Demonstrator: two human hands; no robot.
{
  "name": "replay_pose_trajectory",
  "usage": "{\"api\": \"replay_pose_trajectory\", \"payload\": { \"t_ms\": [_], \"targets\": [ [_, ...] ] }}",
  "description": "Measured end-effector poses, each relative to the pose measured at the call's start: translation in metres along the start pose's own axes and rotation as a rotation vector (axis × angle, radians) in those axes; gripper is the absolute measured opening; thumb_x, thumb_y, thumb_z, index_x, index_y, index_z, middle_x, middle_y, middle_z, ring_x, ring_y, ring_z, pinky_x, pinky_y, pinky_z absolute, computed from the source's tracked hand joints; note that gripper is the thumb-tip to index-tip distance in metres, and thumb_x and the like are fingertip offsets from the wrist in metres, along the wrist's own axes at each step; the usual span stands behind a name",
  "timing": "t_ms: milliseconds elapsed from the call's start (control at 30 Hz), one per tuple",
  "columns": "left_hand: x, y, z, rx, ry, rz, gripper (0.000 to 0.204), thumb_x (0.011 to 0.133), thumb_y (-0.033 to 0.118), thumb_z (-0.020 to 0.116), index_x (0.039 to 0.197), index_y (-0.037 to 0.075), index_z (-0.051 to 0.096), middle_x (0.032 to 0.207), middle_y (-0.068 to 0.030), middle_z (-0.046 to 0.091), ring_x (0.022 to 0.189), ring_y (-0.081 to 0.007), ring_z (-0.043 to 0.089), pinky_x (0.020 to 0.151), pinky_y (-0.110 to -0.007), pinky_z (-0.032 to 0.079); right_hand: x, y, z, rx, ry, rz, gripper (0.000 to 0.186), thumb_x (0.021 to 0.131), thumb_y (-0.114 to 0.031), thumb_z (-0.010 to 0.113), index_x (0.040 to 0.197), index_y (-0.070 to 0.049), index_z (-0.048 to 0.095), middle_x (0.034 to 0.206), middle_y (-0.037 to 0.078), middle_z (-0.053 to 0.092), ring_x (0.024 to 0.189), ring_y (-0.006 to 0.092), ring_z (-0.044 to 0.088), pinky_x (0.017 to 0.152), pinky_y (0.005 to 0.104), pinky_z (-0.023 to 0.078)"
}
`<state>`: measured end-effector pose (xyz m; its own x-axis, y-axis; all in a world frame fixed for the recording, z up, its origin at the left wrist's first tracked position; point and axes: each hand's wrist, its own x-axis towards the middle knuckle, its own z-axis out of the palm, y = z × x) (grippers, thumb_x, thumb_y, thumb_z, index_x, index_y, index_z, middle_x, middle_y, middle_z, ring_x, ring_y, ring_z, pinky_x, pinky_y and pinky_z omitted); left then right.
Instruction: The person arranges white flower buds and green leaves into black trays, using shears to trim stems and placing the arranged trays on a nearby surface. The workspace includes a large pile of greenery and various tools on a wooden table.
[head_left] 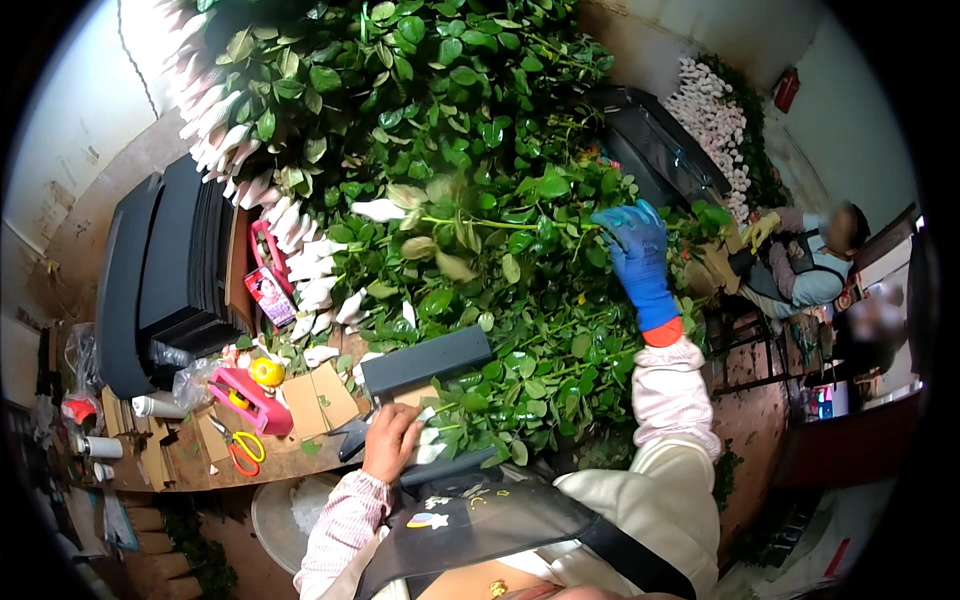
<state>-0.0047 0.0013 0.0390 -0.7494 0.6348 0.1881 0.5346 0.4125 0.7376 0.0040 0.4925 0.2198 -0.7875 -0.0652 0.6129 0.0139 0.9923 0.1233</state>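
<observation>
My right hand [635, 245], in a blue glove, is closed around the leafy stem of a rose [460, 222]. That stem stretches leftward over the pile, its bud [378, 210] in a white sleeve. Bare, my left hand [391, 440] lies with fingers stretched out at the table's near edge. Beside its fingertips are white-sleeved buds [430, 440] and a dark grey block [428, 360]. A dark-bladed tool [352, 438], partly covered, touches its left side. Many leafy rose stems [470, 110] heap up in front of me, their sleeved buds [215, 120] toward the left.
On the wooden table [320, 455] at left are scissors [240, 450], a pink tape dispenser [250, 400], cardboard pieces [320, 400] and stacked black sheets [185, 265]. A co-worker [810, 255] in yellow gloves is at the right, near more sleeved flowers [710, 125].
</observation>
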Motion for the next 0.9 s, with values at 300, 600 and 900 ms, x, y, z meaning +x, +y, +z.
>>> {"api": "replay_pose_trajectory", "payload": {
  "t_ms": [300, 600, 900],
  "targets": [
    [0.000, -0.010, 0.007, -0.407, -0.004, -0.210, 0.076, 0.086, 0.009, 0.084, 0.147, 0.004, 0.039, 0.133, -0.0211, 0.064, 0.122, -0.0305, 0.066, 0.102, -0.038, 0.053, -0.109, -0.006, -0.007, 0.368, -0.678, -0.029, 0.021, 0.091, -0.024, 0.073, 0.111, -0.019, 0.075, 0.098, 0.008, 0.071, 0.096, 0.0316, 0.067, 0.090, 0.0442, 0.053],
    [0.002, -0.004, 0.008, -0.138, -0.057, -0.092, 0.063, 0.087, 0.003, 0.075, 0.145, 0.006, 0.052, 0.135, -0.0206, 0.053, 0.120, -0.0398, 0.059, 0.100, -0.043, 0.052, -0.185, -0.031, 0.050, 0.231, -0.673, 0.036, 0.024, 0.091, -0.028, 0.070, 0.114, -0.024, 0.075, 0.101, 0.005, 0.073, 0.096, 0.0290, 0.070, 0.087, 0.0442, 0.055],
    [0.001, -0.002, 0.007, -0.149, 0.001, -0.084, 0.061, 0.083, -0.001, 0.070, 0.141, 0.002, 0.052, 0.133, -0.0215, 0.053, 0.122, -0.0400, 0.056, 0.102, -0.043, 0.050, -0.037, -0.057, 0.043, 0.062, -0.565, 0.171, 0.025, 0.088, -0.013, 0.062, 0.109, -0.018, 0.073, 0.099, 0.008, 0.074, 0.095, 0.0295, 0.073, 0.086, 0.0473, 0.056]
  ]
}}
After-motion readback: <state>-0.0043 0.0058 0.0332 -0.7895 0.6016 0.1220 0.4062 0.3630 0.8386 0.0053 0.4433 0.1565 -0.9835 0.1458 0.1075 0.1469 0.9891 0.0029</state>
